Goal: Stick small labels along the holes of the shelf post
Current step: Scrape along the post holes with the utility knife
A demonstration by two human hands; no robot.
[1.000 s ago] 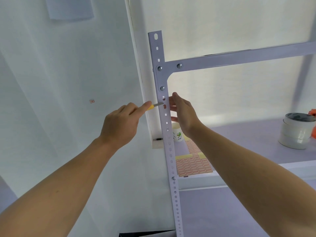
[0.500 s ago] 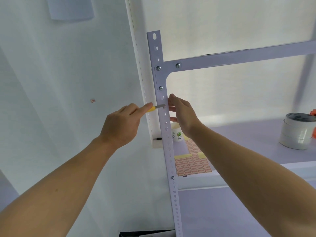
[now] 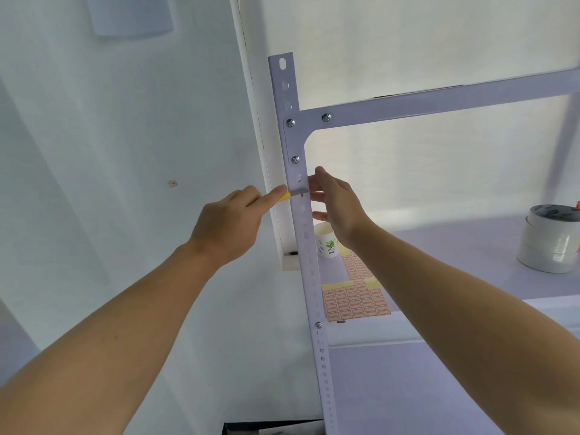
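The white perforated shelf post [image 3: 309, 252] runs from the top middle down to the bottom edge. My left hand [image 3: 230, 227] grips a yellow-handled tool [image 3: 290, 194], and its metal tip lies across the post at a hole just below the bracket screws. My right hand [image 3: 337, 204] is right of the post at the same height, fingertips against the post's edge; I cannot tell whether it holds a label. Label sheets [image 3: 354, 301] with small red-bordered stickers lie on the shelf behind the post.
A paper cup [image 3: 326, 246] stands on the shelf board [image 3: 439, 255] beside the post. Stacked tape rolls [image 3: 549, 240] sit at the far right. A horizontal shelf beam [image 3: 439, 100] is bolted to the post above. A white wall [image 3: 110, 152] fills the left.
The tool tip has slid right across the post onto the hole, and my right fingers have closed in against the post's edge. The view shifted slightly.
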